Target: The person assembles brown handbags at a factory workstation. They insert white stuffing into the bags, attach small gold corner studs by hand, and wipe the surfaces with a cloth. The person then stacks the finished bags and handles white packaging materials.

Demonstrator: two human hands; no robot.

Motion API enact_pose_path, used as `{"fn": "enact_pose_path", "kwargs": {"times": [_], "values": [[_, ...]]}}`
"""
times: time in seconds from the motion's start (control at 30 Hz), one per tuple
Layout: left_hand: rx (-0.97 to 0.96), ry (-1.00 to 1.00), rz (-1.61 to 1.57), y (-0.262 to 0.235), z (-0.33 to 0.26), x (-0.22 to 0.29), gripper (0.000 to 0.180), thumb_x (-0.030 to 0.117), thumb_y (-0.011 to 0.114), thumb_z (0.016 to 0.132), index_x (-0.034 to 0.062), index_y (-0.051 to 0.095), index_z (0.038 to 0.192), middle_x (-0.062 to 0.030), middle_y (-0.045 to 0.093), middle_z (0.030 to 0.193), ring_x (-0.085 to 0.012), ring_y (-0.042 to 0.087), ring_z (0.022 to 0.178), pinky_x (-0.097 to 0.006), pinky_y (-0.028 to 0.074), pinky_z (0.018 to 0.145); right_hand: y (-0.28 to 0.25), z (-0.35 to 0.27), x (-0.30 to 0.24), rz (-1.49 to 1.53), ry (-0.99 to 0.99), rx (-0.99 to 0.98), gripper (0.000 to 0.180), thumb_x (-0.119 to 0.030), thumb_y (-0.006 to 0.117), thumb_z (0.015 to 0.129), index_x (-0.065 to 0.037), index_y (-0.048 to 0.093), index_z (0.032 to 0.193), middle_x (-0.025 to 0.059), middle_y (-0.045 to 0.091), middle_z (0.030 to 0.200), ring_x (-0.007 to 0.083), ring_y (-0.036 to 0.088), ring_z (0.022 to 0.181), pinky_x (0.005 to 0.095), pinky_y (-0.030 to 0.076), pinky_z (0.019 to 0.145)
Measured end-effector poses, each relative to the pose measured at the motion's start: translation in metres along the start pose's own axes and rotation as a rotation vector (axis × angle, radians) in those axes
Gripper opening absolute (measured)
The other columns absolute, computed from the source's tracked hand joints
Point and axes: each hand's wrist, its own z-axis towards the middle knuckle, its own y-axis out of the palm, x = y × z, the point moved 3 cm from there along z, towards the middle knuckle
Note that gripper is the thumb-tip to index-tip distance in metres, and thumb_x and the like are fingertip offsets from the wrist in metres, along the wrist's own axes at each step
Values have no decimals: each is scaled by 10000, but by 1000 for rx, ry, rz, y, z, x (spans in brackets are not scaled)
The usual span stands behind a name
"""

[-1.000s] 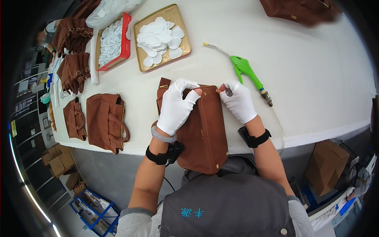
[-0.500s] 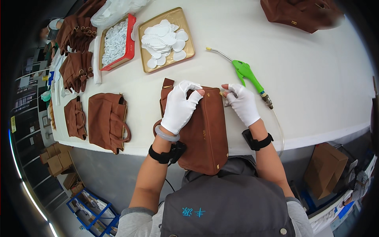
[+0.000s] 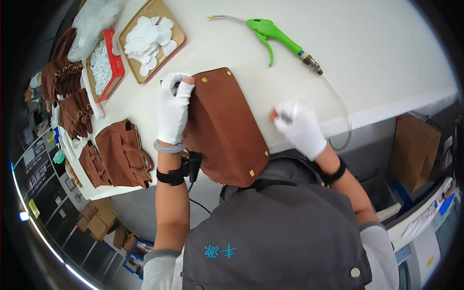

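A brown leather handbag lies tilted on its side at the table's front edge, its base with small gold metal feet turned up. My left hand, in a white glove with bare thumb tip, grips the bag's far left edge. To the right of the bag, apart from it, my right hand hangs above the table edge. Its gloved fingers are curled together; whatever they may hold is hidden and a little blurred. A green air blow gun with a bent metal nozzle lies beyond, its hose running to the right.
A gold tray of white round pieces stands at the back left, beside a red box of small white parts. More brown bags lie along the left. A clear plastic bag sits behind; a cardboard box stands lower right.
My right hand has come away from the bag, down and to the right. The handbag has turned so its base shows more, with my left hand still on it. The view has shifted.
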Motion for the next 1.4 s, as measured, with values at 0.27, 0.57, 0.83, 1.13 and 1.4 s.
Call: {"fn": "enact_pose_path", "kwargs": {"times": [0.27, 0.57, 0.83, 1.13, 1.4], "values": [[-97, 30, -84, -5, -3, -3, 206, 141, 645, 938, -10, 624, 1077, 1, 615, 946, -79, 543, 876, -225, 439, 788, 33, -65, 5, -97, -136, 10, 41, -98, 642, 781, -91, 611, 755, 61, 601, 764, 259, 596, 687, 364, 489, 593], [-58, 98, -18, -2, -3, -4, 155, 91, 637, 932, -8, 624, 1050, 14, 591, 878, -56, 513, 787, -210, 430, 696, 24, -68, 7, -87, -260, -150, 26, -53, 605, 753, -78, 611, 748, 58, 614, 761, 251, 598, 683, 352, 491, 596], [16, 82, -31, -1, -11, -2, 170, 117, 643, 931, -13, 628, 1039, 5, 594, 867, -69, 522, 781, -219, 441, 713, -4, -78, 15, 196, 28, -185, 40, -12, 599, 769, -28, 636, 766, 79, 609, 749, 202, 569, 649, 313, 469, 604], [-3, 95, -55, 1, -9, -3, 173, 142, 645, 930, -20, 636, 991, -1, 598, 836, -76, 523, 782, -222, 433, 722, 19, -71, -39, 290, -95, -246, 33, -10, 643, 814, -13, 625, 841, 52, 597, 808, 146, 574, 688, 281, 468, 635], [6, 107, 55, 2, -11, 5, 186, 156, 638, 934, -17, 645, 1003, -27, 635, 855, -89, 538, 781, -241, 444, 736, 26, -62, -38, 621, 404, -478, 117, -88, 675, 845, -12, 602, 796, 28, 604, 729, 74, 561, 615, 250, 482, 561]]}}
